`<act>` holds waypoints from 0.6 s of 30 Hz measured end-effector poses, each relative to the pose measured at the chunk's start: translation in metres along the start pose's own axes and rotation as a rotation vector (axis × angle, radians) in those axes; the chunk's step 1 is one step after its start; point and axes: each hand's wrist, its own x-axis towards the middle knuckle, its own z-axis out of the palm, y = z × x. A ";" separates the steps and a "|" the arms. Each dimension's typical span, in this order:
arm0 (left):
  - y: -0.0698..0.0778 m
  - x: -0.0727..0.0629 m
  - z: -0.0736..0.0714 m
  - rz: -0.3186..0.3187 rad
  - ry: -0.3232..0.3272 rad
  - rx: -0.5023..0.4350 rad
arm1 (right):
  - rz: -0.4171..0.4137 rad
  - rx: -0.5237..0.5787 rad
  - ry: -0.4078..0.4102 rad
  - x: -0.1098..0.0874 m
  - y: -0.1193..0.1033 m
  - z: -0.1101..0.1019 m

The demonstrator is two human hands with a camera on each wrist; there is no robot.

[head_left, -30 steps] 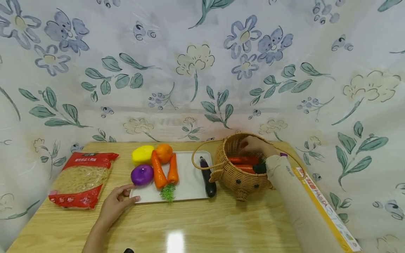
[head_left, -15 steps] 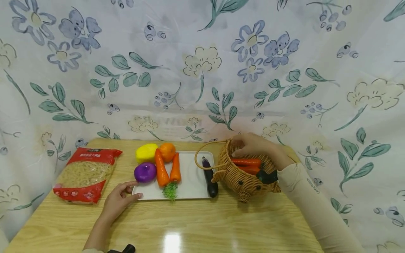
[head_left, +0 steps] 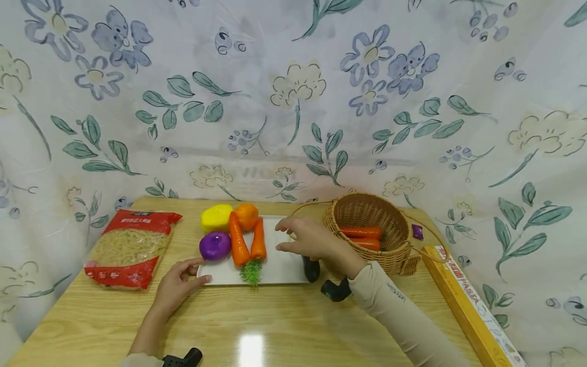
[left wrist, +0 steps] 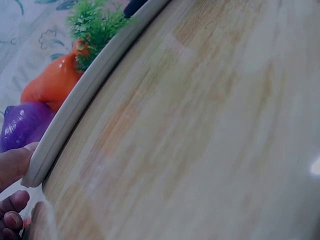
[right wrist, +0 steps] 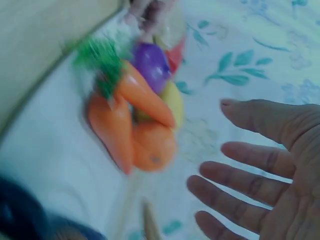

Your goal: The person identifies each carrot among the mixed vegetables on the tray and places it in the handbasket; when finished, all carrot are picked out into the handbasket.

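My right hand (head_left: 309, 237) hovers over the right part of the white tray (head_left: 279, 275), fingers spread and holding nothing, as the right wrist view also shows. Beneath it lies an eggplant (head_left: 312, 270), its upper part hidden. At the tray's left end my left hand (head_left: 176, 288) grips the corner between thumb and fingers; in the left wrist view the thumb (left wrist: 15, 167) touches the rim. Two carrots (head_left: 238, 242), one with a green top (head_left: 250, 272), lie on the tray beside an orange (head_left: 246, 216), a purple onion (head_left: 215, 245) and a yellow fruit (head_left: 216, 218).
A wicker basket (head_left: 394, 255) holding two orange-red, carrot-like pieces (head_left: 362, 233) stands right of the tray, partly behind my right arm. A red pasta bag (head_left: 133, 250) lies at left. At right are a long pasta box (head_left: 472, 306) and a small purple packet (head_left: 417, 231).
My right hand has come out of the basket and moved left over the tray. The basket's handle lies farther back. My left hand stays at the tray's corner.
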 end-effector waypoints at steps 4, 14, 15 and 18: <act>0.001 0.000 0.000 -0.012 -0.003 0.003 | 0.008 0.062 0.032 0.019 -0.005 0.031; -0.002 0.000 -0.001 -0.001 0.000 -0.017 | 0.272 0.226 0.263 0.054 -0.007 0.110; -0.002 0.000 -0.001 0.002 0.004 -0.014 | 0.299 0.232 0.289 0.056 -0.007 0.116; -0.002 0.001 0.001 0.001 0.005 -0.016 | 0.386 0.239 0.351 0.063 -0.004 0.129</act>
